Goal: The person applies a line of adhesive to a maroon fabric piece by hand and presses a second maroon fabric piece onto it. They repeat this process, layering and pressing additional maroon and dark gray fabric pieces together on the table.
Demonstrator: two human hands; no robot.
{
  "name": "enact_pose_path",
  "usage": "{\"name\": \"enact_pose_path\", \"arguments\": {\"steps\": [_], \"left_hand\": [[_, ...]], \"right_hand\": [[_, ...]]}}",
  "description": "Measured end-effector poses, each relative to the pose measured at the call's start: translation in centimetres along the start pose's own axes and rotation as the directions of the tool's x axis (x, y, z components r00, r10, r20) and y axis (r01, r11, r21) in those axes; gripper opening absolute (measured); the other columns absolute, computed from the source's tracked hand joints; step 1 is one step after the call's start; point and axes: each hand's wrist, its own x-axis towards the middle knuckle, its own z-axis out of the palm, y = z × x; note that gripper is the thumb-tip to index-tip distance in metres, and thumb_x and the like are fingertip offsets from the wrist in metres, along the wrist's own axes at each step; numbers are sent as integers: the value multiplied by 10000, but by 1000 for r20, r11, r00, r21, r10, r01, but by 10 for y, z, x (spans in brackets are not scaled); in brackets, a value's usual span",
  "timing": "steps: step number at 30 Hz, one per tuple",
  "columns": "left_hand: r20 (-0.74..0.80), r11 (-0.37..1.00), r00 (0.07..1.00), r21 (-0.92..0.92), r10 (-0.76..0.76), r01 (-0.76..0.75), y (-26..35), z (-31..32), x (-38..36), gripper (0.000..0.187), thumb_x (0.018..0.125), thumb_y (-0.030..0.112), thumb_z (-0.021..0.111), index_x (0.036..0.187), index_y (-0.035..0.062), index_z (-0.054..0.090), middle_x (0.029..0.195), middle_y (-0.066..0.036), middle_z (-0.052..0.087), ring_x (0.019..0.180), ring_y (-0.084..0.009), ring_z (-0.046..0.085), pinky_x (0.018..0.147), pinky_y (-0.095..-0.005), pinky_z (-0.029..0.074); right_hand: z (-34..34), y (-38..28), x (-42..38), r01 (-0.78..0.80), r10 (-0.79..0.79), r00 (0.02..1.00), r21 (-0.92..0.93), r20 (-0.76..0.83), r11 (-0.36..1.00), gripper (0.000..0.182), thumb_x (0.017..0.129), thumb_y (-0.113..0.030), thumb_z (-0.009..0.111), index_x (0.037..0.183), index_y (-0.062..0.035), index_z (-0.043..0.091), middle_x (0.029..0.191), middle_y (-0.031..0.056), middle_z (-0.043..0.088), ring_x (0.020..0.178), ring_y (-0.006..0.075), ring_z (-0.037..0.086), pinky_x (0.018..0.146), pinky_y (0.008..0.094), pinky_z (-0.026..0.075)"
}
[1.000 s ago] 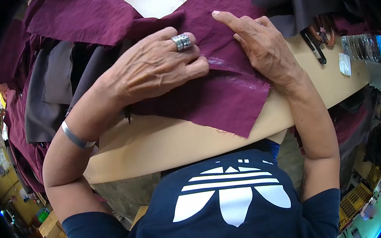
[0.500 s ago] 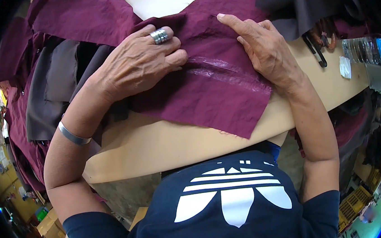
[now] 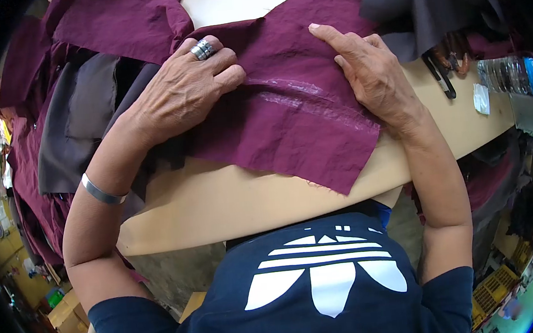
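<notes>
A maroon fabric piece (image 3: pixel 315 143) lies over the tabletop, its near corner frayed and hanging toward me. Two shiny, glue-like streaks (image 3: pixel 318 105) run across it between my hands. My left hand (image 3: pixel 180 88), wearing a ring and a bracelet, has its fingers curled closed on the fabric beside a raised fold. The fingertips are partly hidden. On the right, my right hand (image 3: pixel 372 71) rests on the cloth with its index finger stretched out, the thumb apart and the other fingers bent; nothing is in it.
The cream tabletop (image 3: pixel 175 212) curves along my front. Grey lining fabric (image 3: pixel 78 113) is heaped at left, more dark cloth (image 3: pixel 427 6) at back right. A black-handled tool (image 3: pixel 441 78), a white scrap (image 3: pixel 481 99) and a clear plastic bottle (image 3: pixel 506 76) sit at right.
My left hand has shifted slightly left along the fabric. The cloth between the hands looks flatter, and the streaks show more fully. My right hand has barely moved.
</notes>
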Motion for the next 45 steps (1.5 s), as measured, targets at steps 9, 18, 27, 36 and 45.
{"name": "enact_pose_path", "arguments": {"steps": [9, 18, 27, 36, 45], "left_hand": [[-9, 998, 999, 49, 38, -38, 2, -3, -2, 165, 799, 75, 522, 959, 116, 511, 867, -32, 533, 945, -225, 520, 997, -422, 304], [-105, 995, 993, 87, 62, -53, 2, 1, -11, 171, 746, 102, 573, 916, 119, 567, 863, -25, 522, 929, -211, 529, 1066, -478, 294], [-185, 965, 972, 245, 143, -95, 7, 16, -22, 257, 698, 137, 629, 938, 148, 539, 909, -13, 535, 886, -168, 527, 1013, -444, 373], [-175, 957, 976, 282, 127, -74, -7, 3, -28, 226, 726, 101, 632, 931, 118, 537, 841, -9, 541, 843, -164, 546, 1011, -417, 385], [-361, 928, 929, 312, -85, 205, 23, -16, -25, 259, 759, 143, 581, 1015, 176, 602, 946, 11, 540, 908, -146, 547, 968, -369, 385]], "right_hand": [[0, 0, -1, -15, 15, 1000, 13, -1, 1000, 473, 892, -4, 471, 1340, -151, 431, 756, 26, 547, 635, 150, 533, 701, 316, 434], [-1, -2, -1, -43, 43, 999, 45, -2, 998, 562, 787, 86, 584, 1295, -138, 496, 785, 31, 582, 637, 165, 489, 718, 277, 432], [-3, 0, -3, -9, 10, 1000, 31, -11, 999, 545, 787, 96, 575, 1285, -114, 501, 917, 46, 624, 644, 152, 508, 698, 276, 426], [4, -4, 13, 93, -94, 996, 26, 11, 995, 529, 814, 39, 496, 1322, -102, 444, 809, 30, 553, 696, 161, 538, 670, 288, 416], [18, -20, 24, -85, 98, 994, 225, -44, 971, 506, 819, 16, 574, 1296, -122, 475, 1078, 115, 616, 800, 259, 593, 732, 341, 459]]}}
